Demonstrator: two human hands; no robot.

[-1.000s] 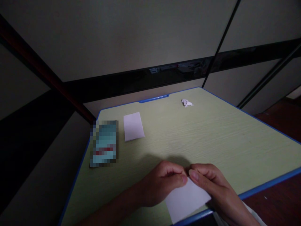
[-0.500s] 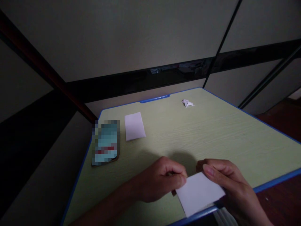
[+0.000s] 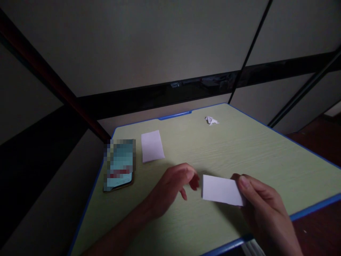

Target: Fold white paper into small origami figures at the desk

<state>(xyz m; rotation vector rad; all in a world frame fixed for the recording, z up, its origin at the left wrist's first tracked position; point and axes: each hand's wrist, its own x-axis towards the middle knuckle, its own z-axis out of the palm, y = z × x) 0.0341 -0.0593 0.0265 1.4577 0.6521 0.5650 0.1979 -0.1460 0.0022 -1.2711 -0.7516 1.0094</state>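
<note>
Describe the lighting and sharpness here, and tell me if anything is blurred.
Head view: dim overall, the floor near dark; the white paper held by the right hand is brightest; a soft shadow lies under it on the green table; the flat object at the table's left edge is pixelated.

At lower centre of the frame I have the folded sheet [image 3: 221, 190] over the table [image 3: 266, 153], my left hand [image 3: 170, 190] just left of it and my right hand [image 3: 262, 209] at its right end. Further up and left lies a second sheet [image 3: 152, 145], with a phone [image 3: 119, 163] to its left by the table's edge. A small paper figure [image 3: 211, 121] sits near the far edge, top centre.
</note>
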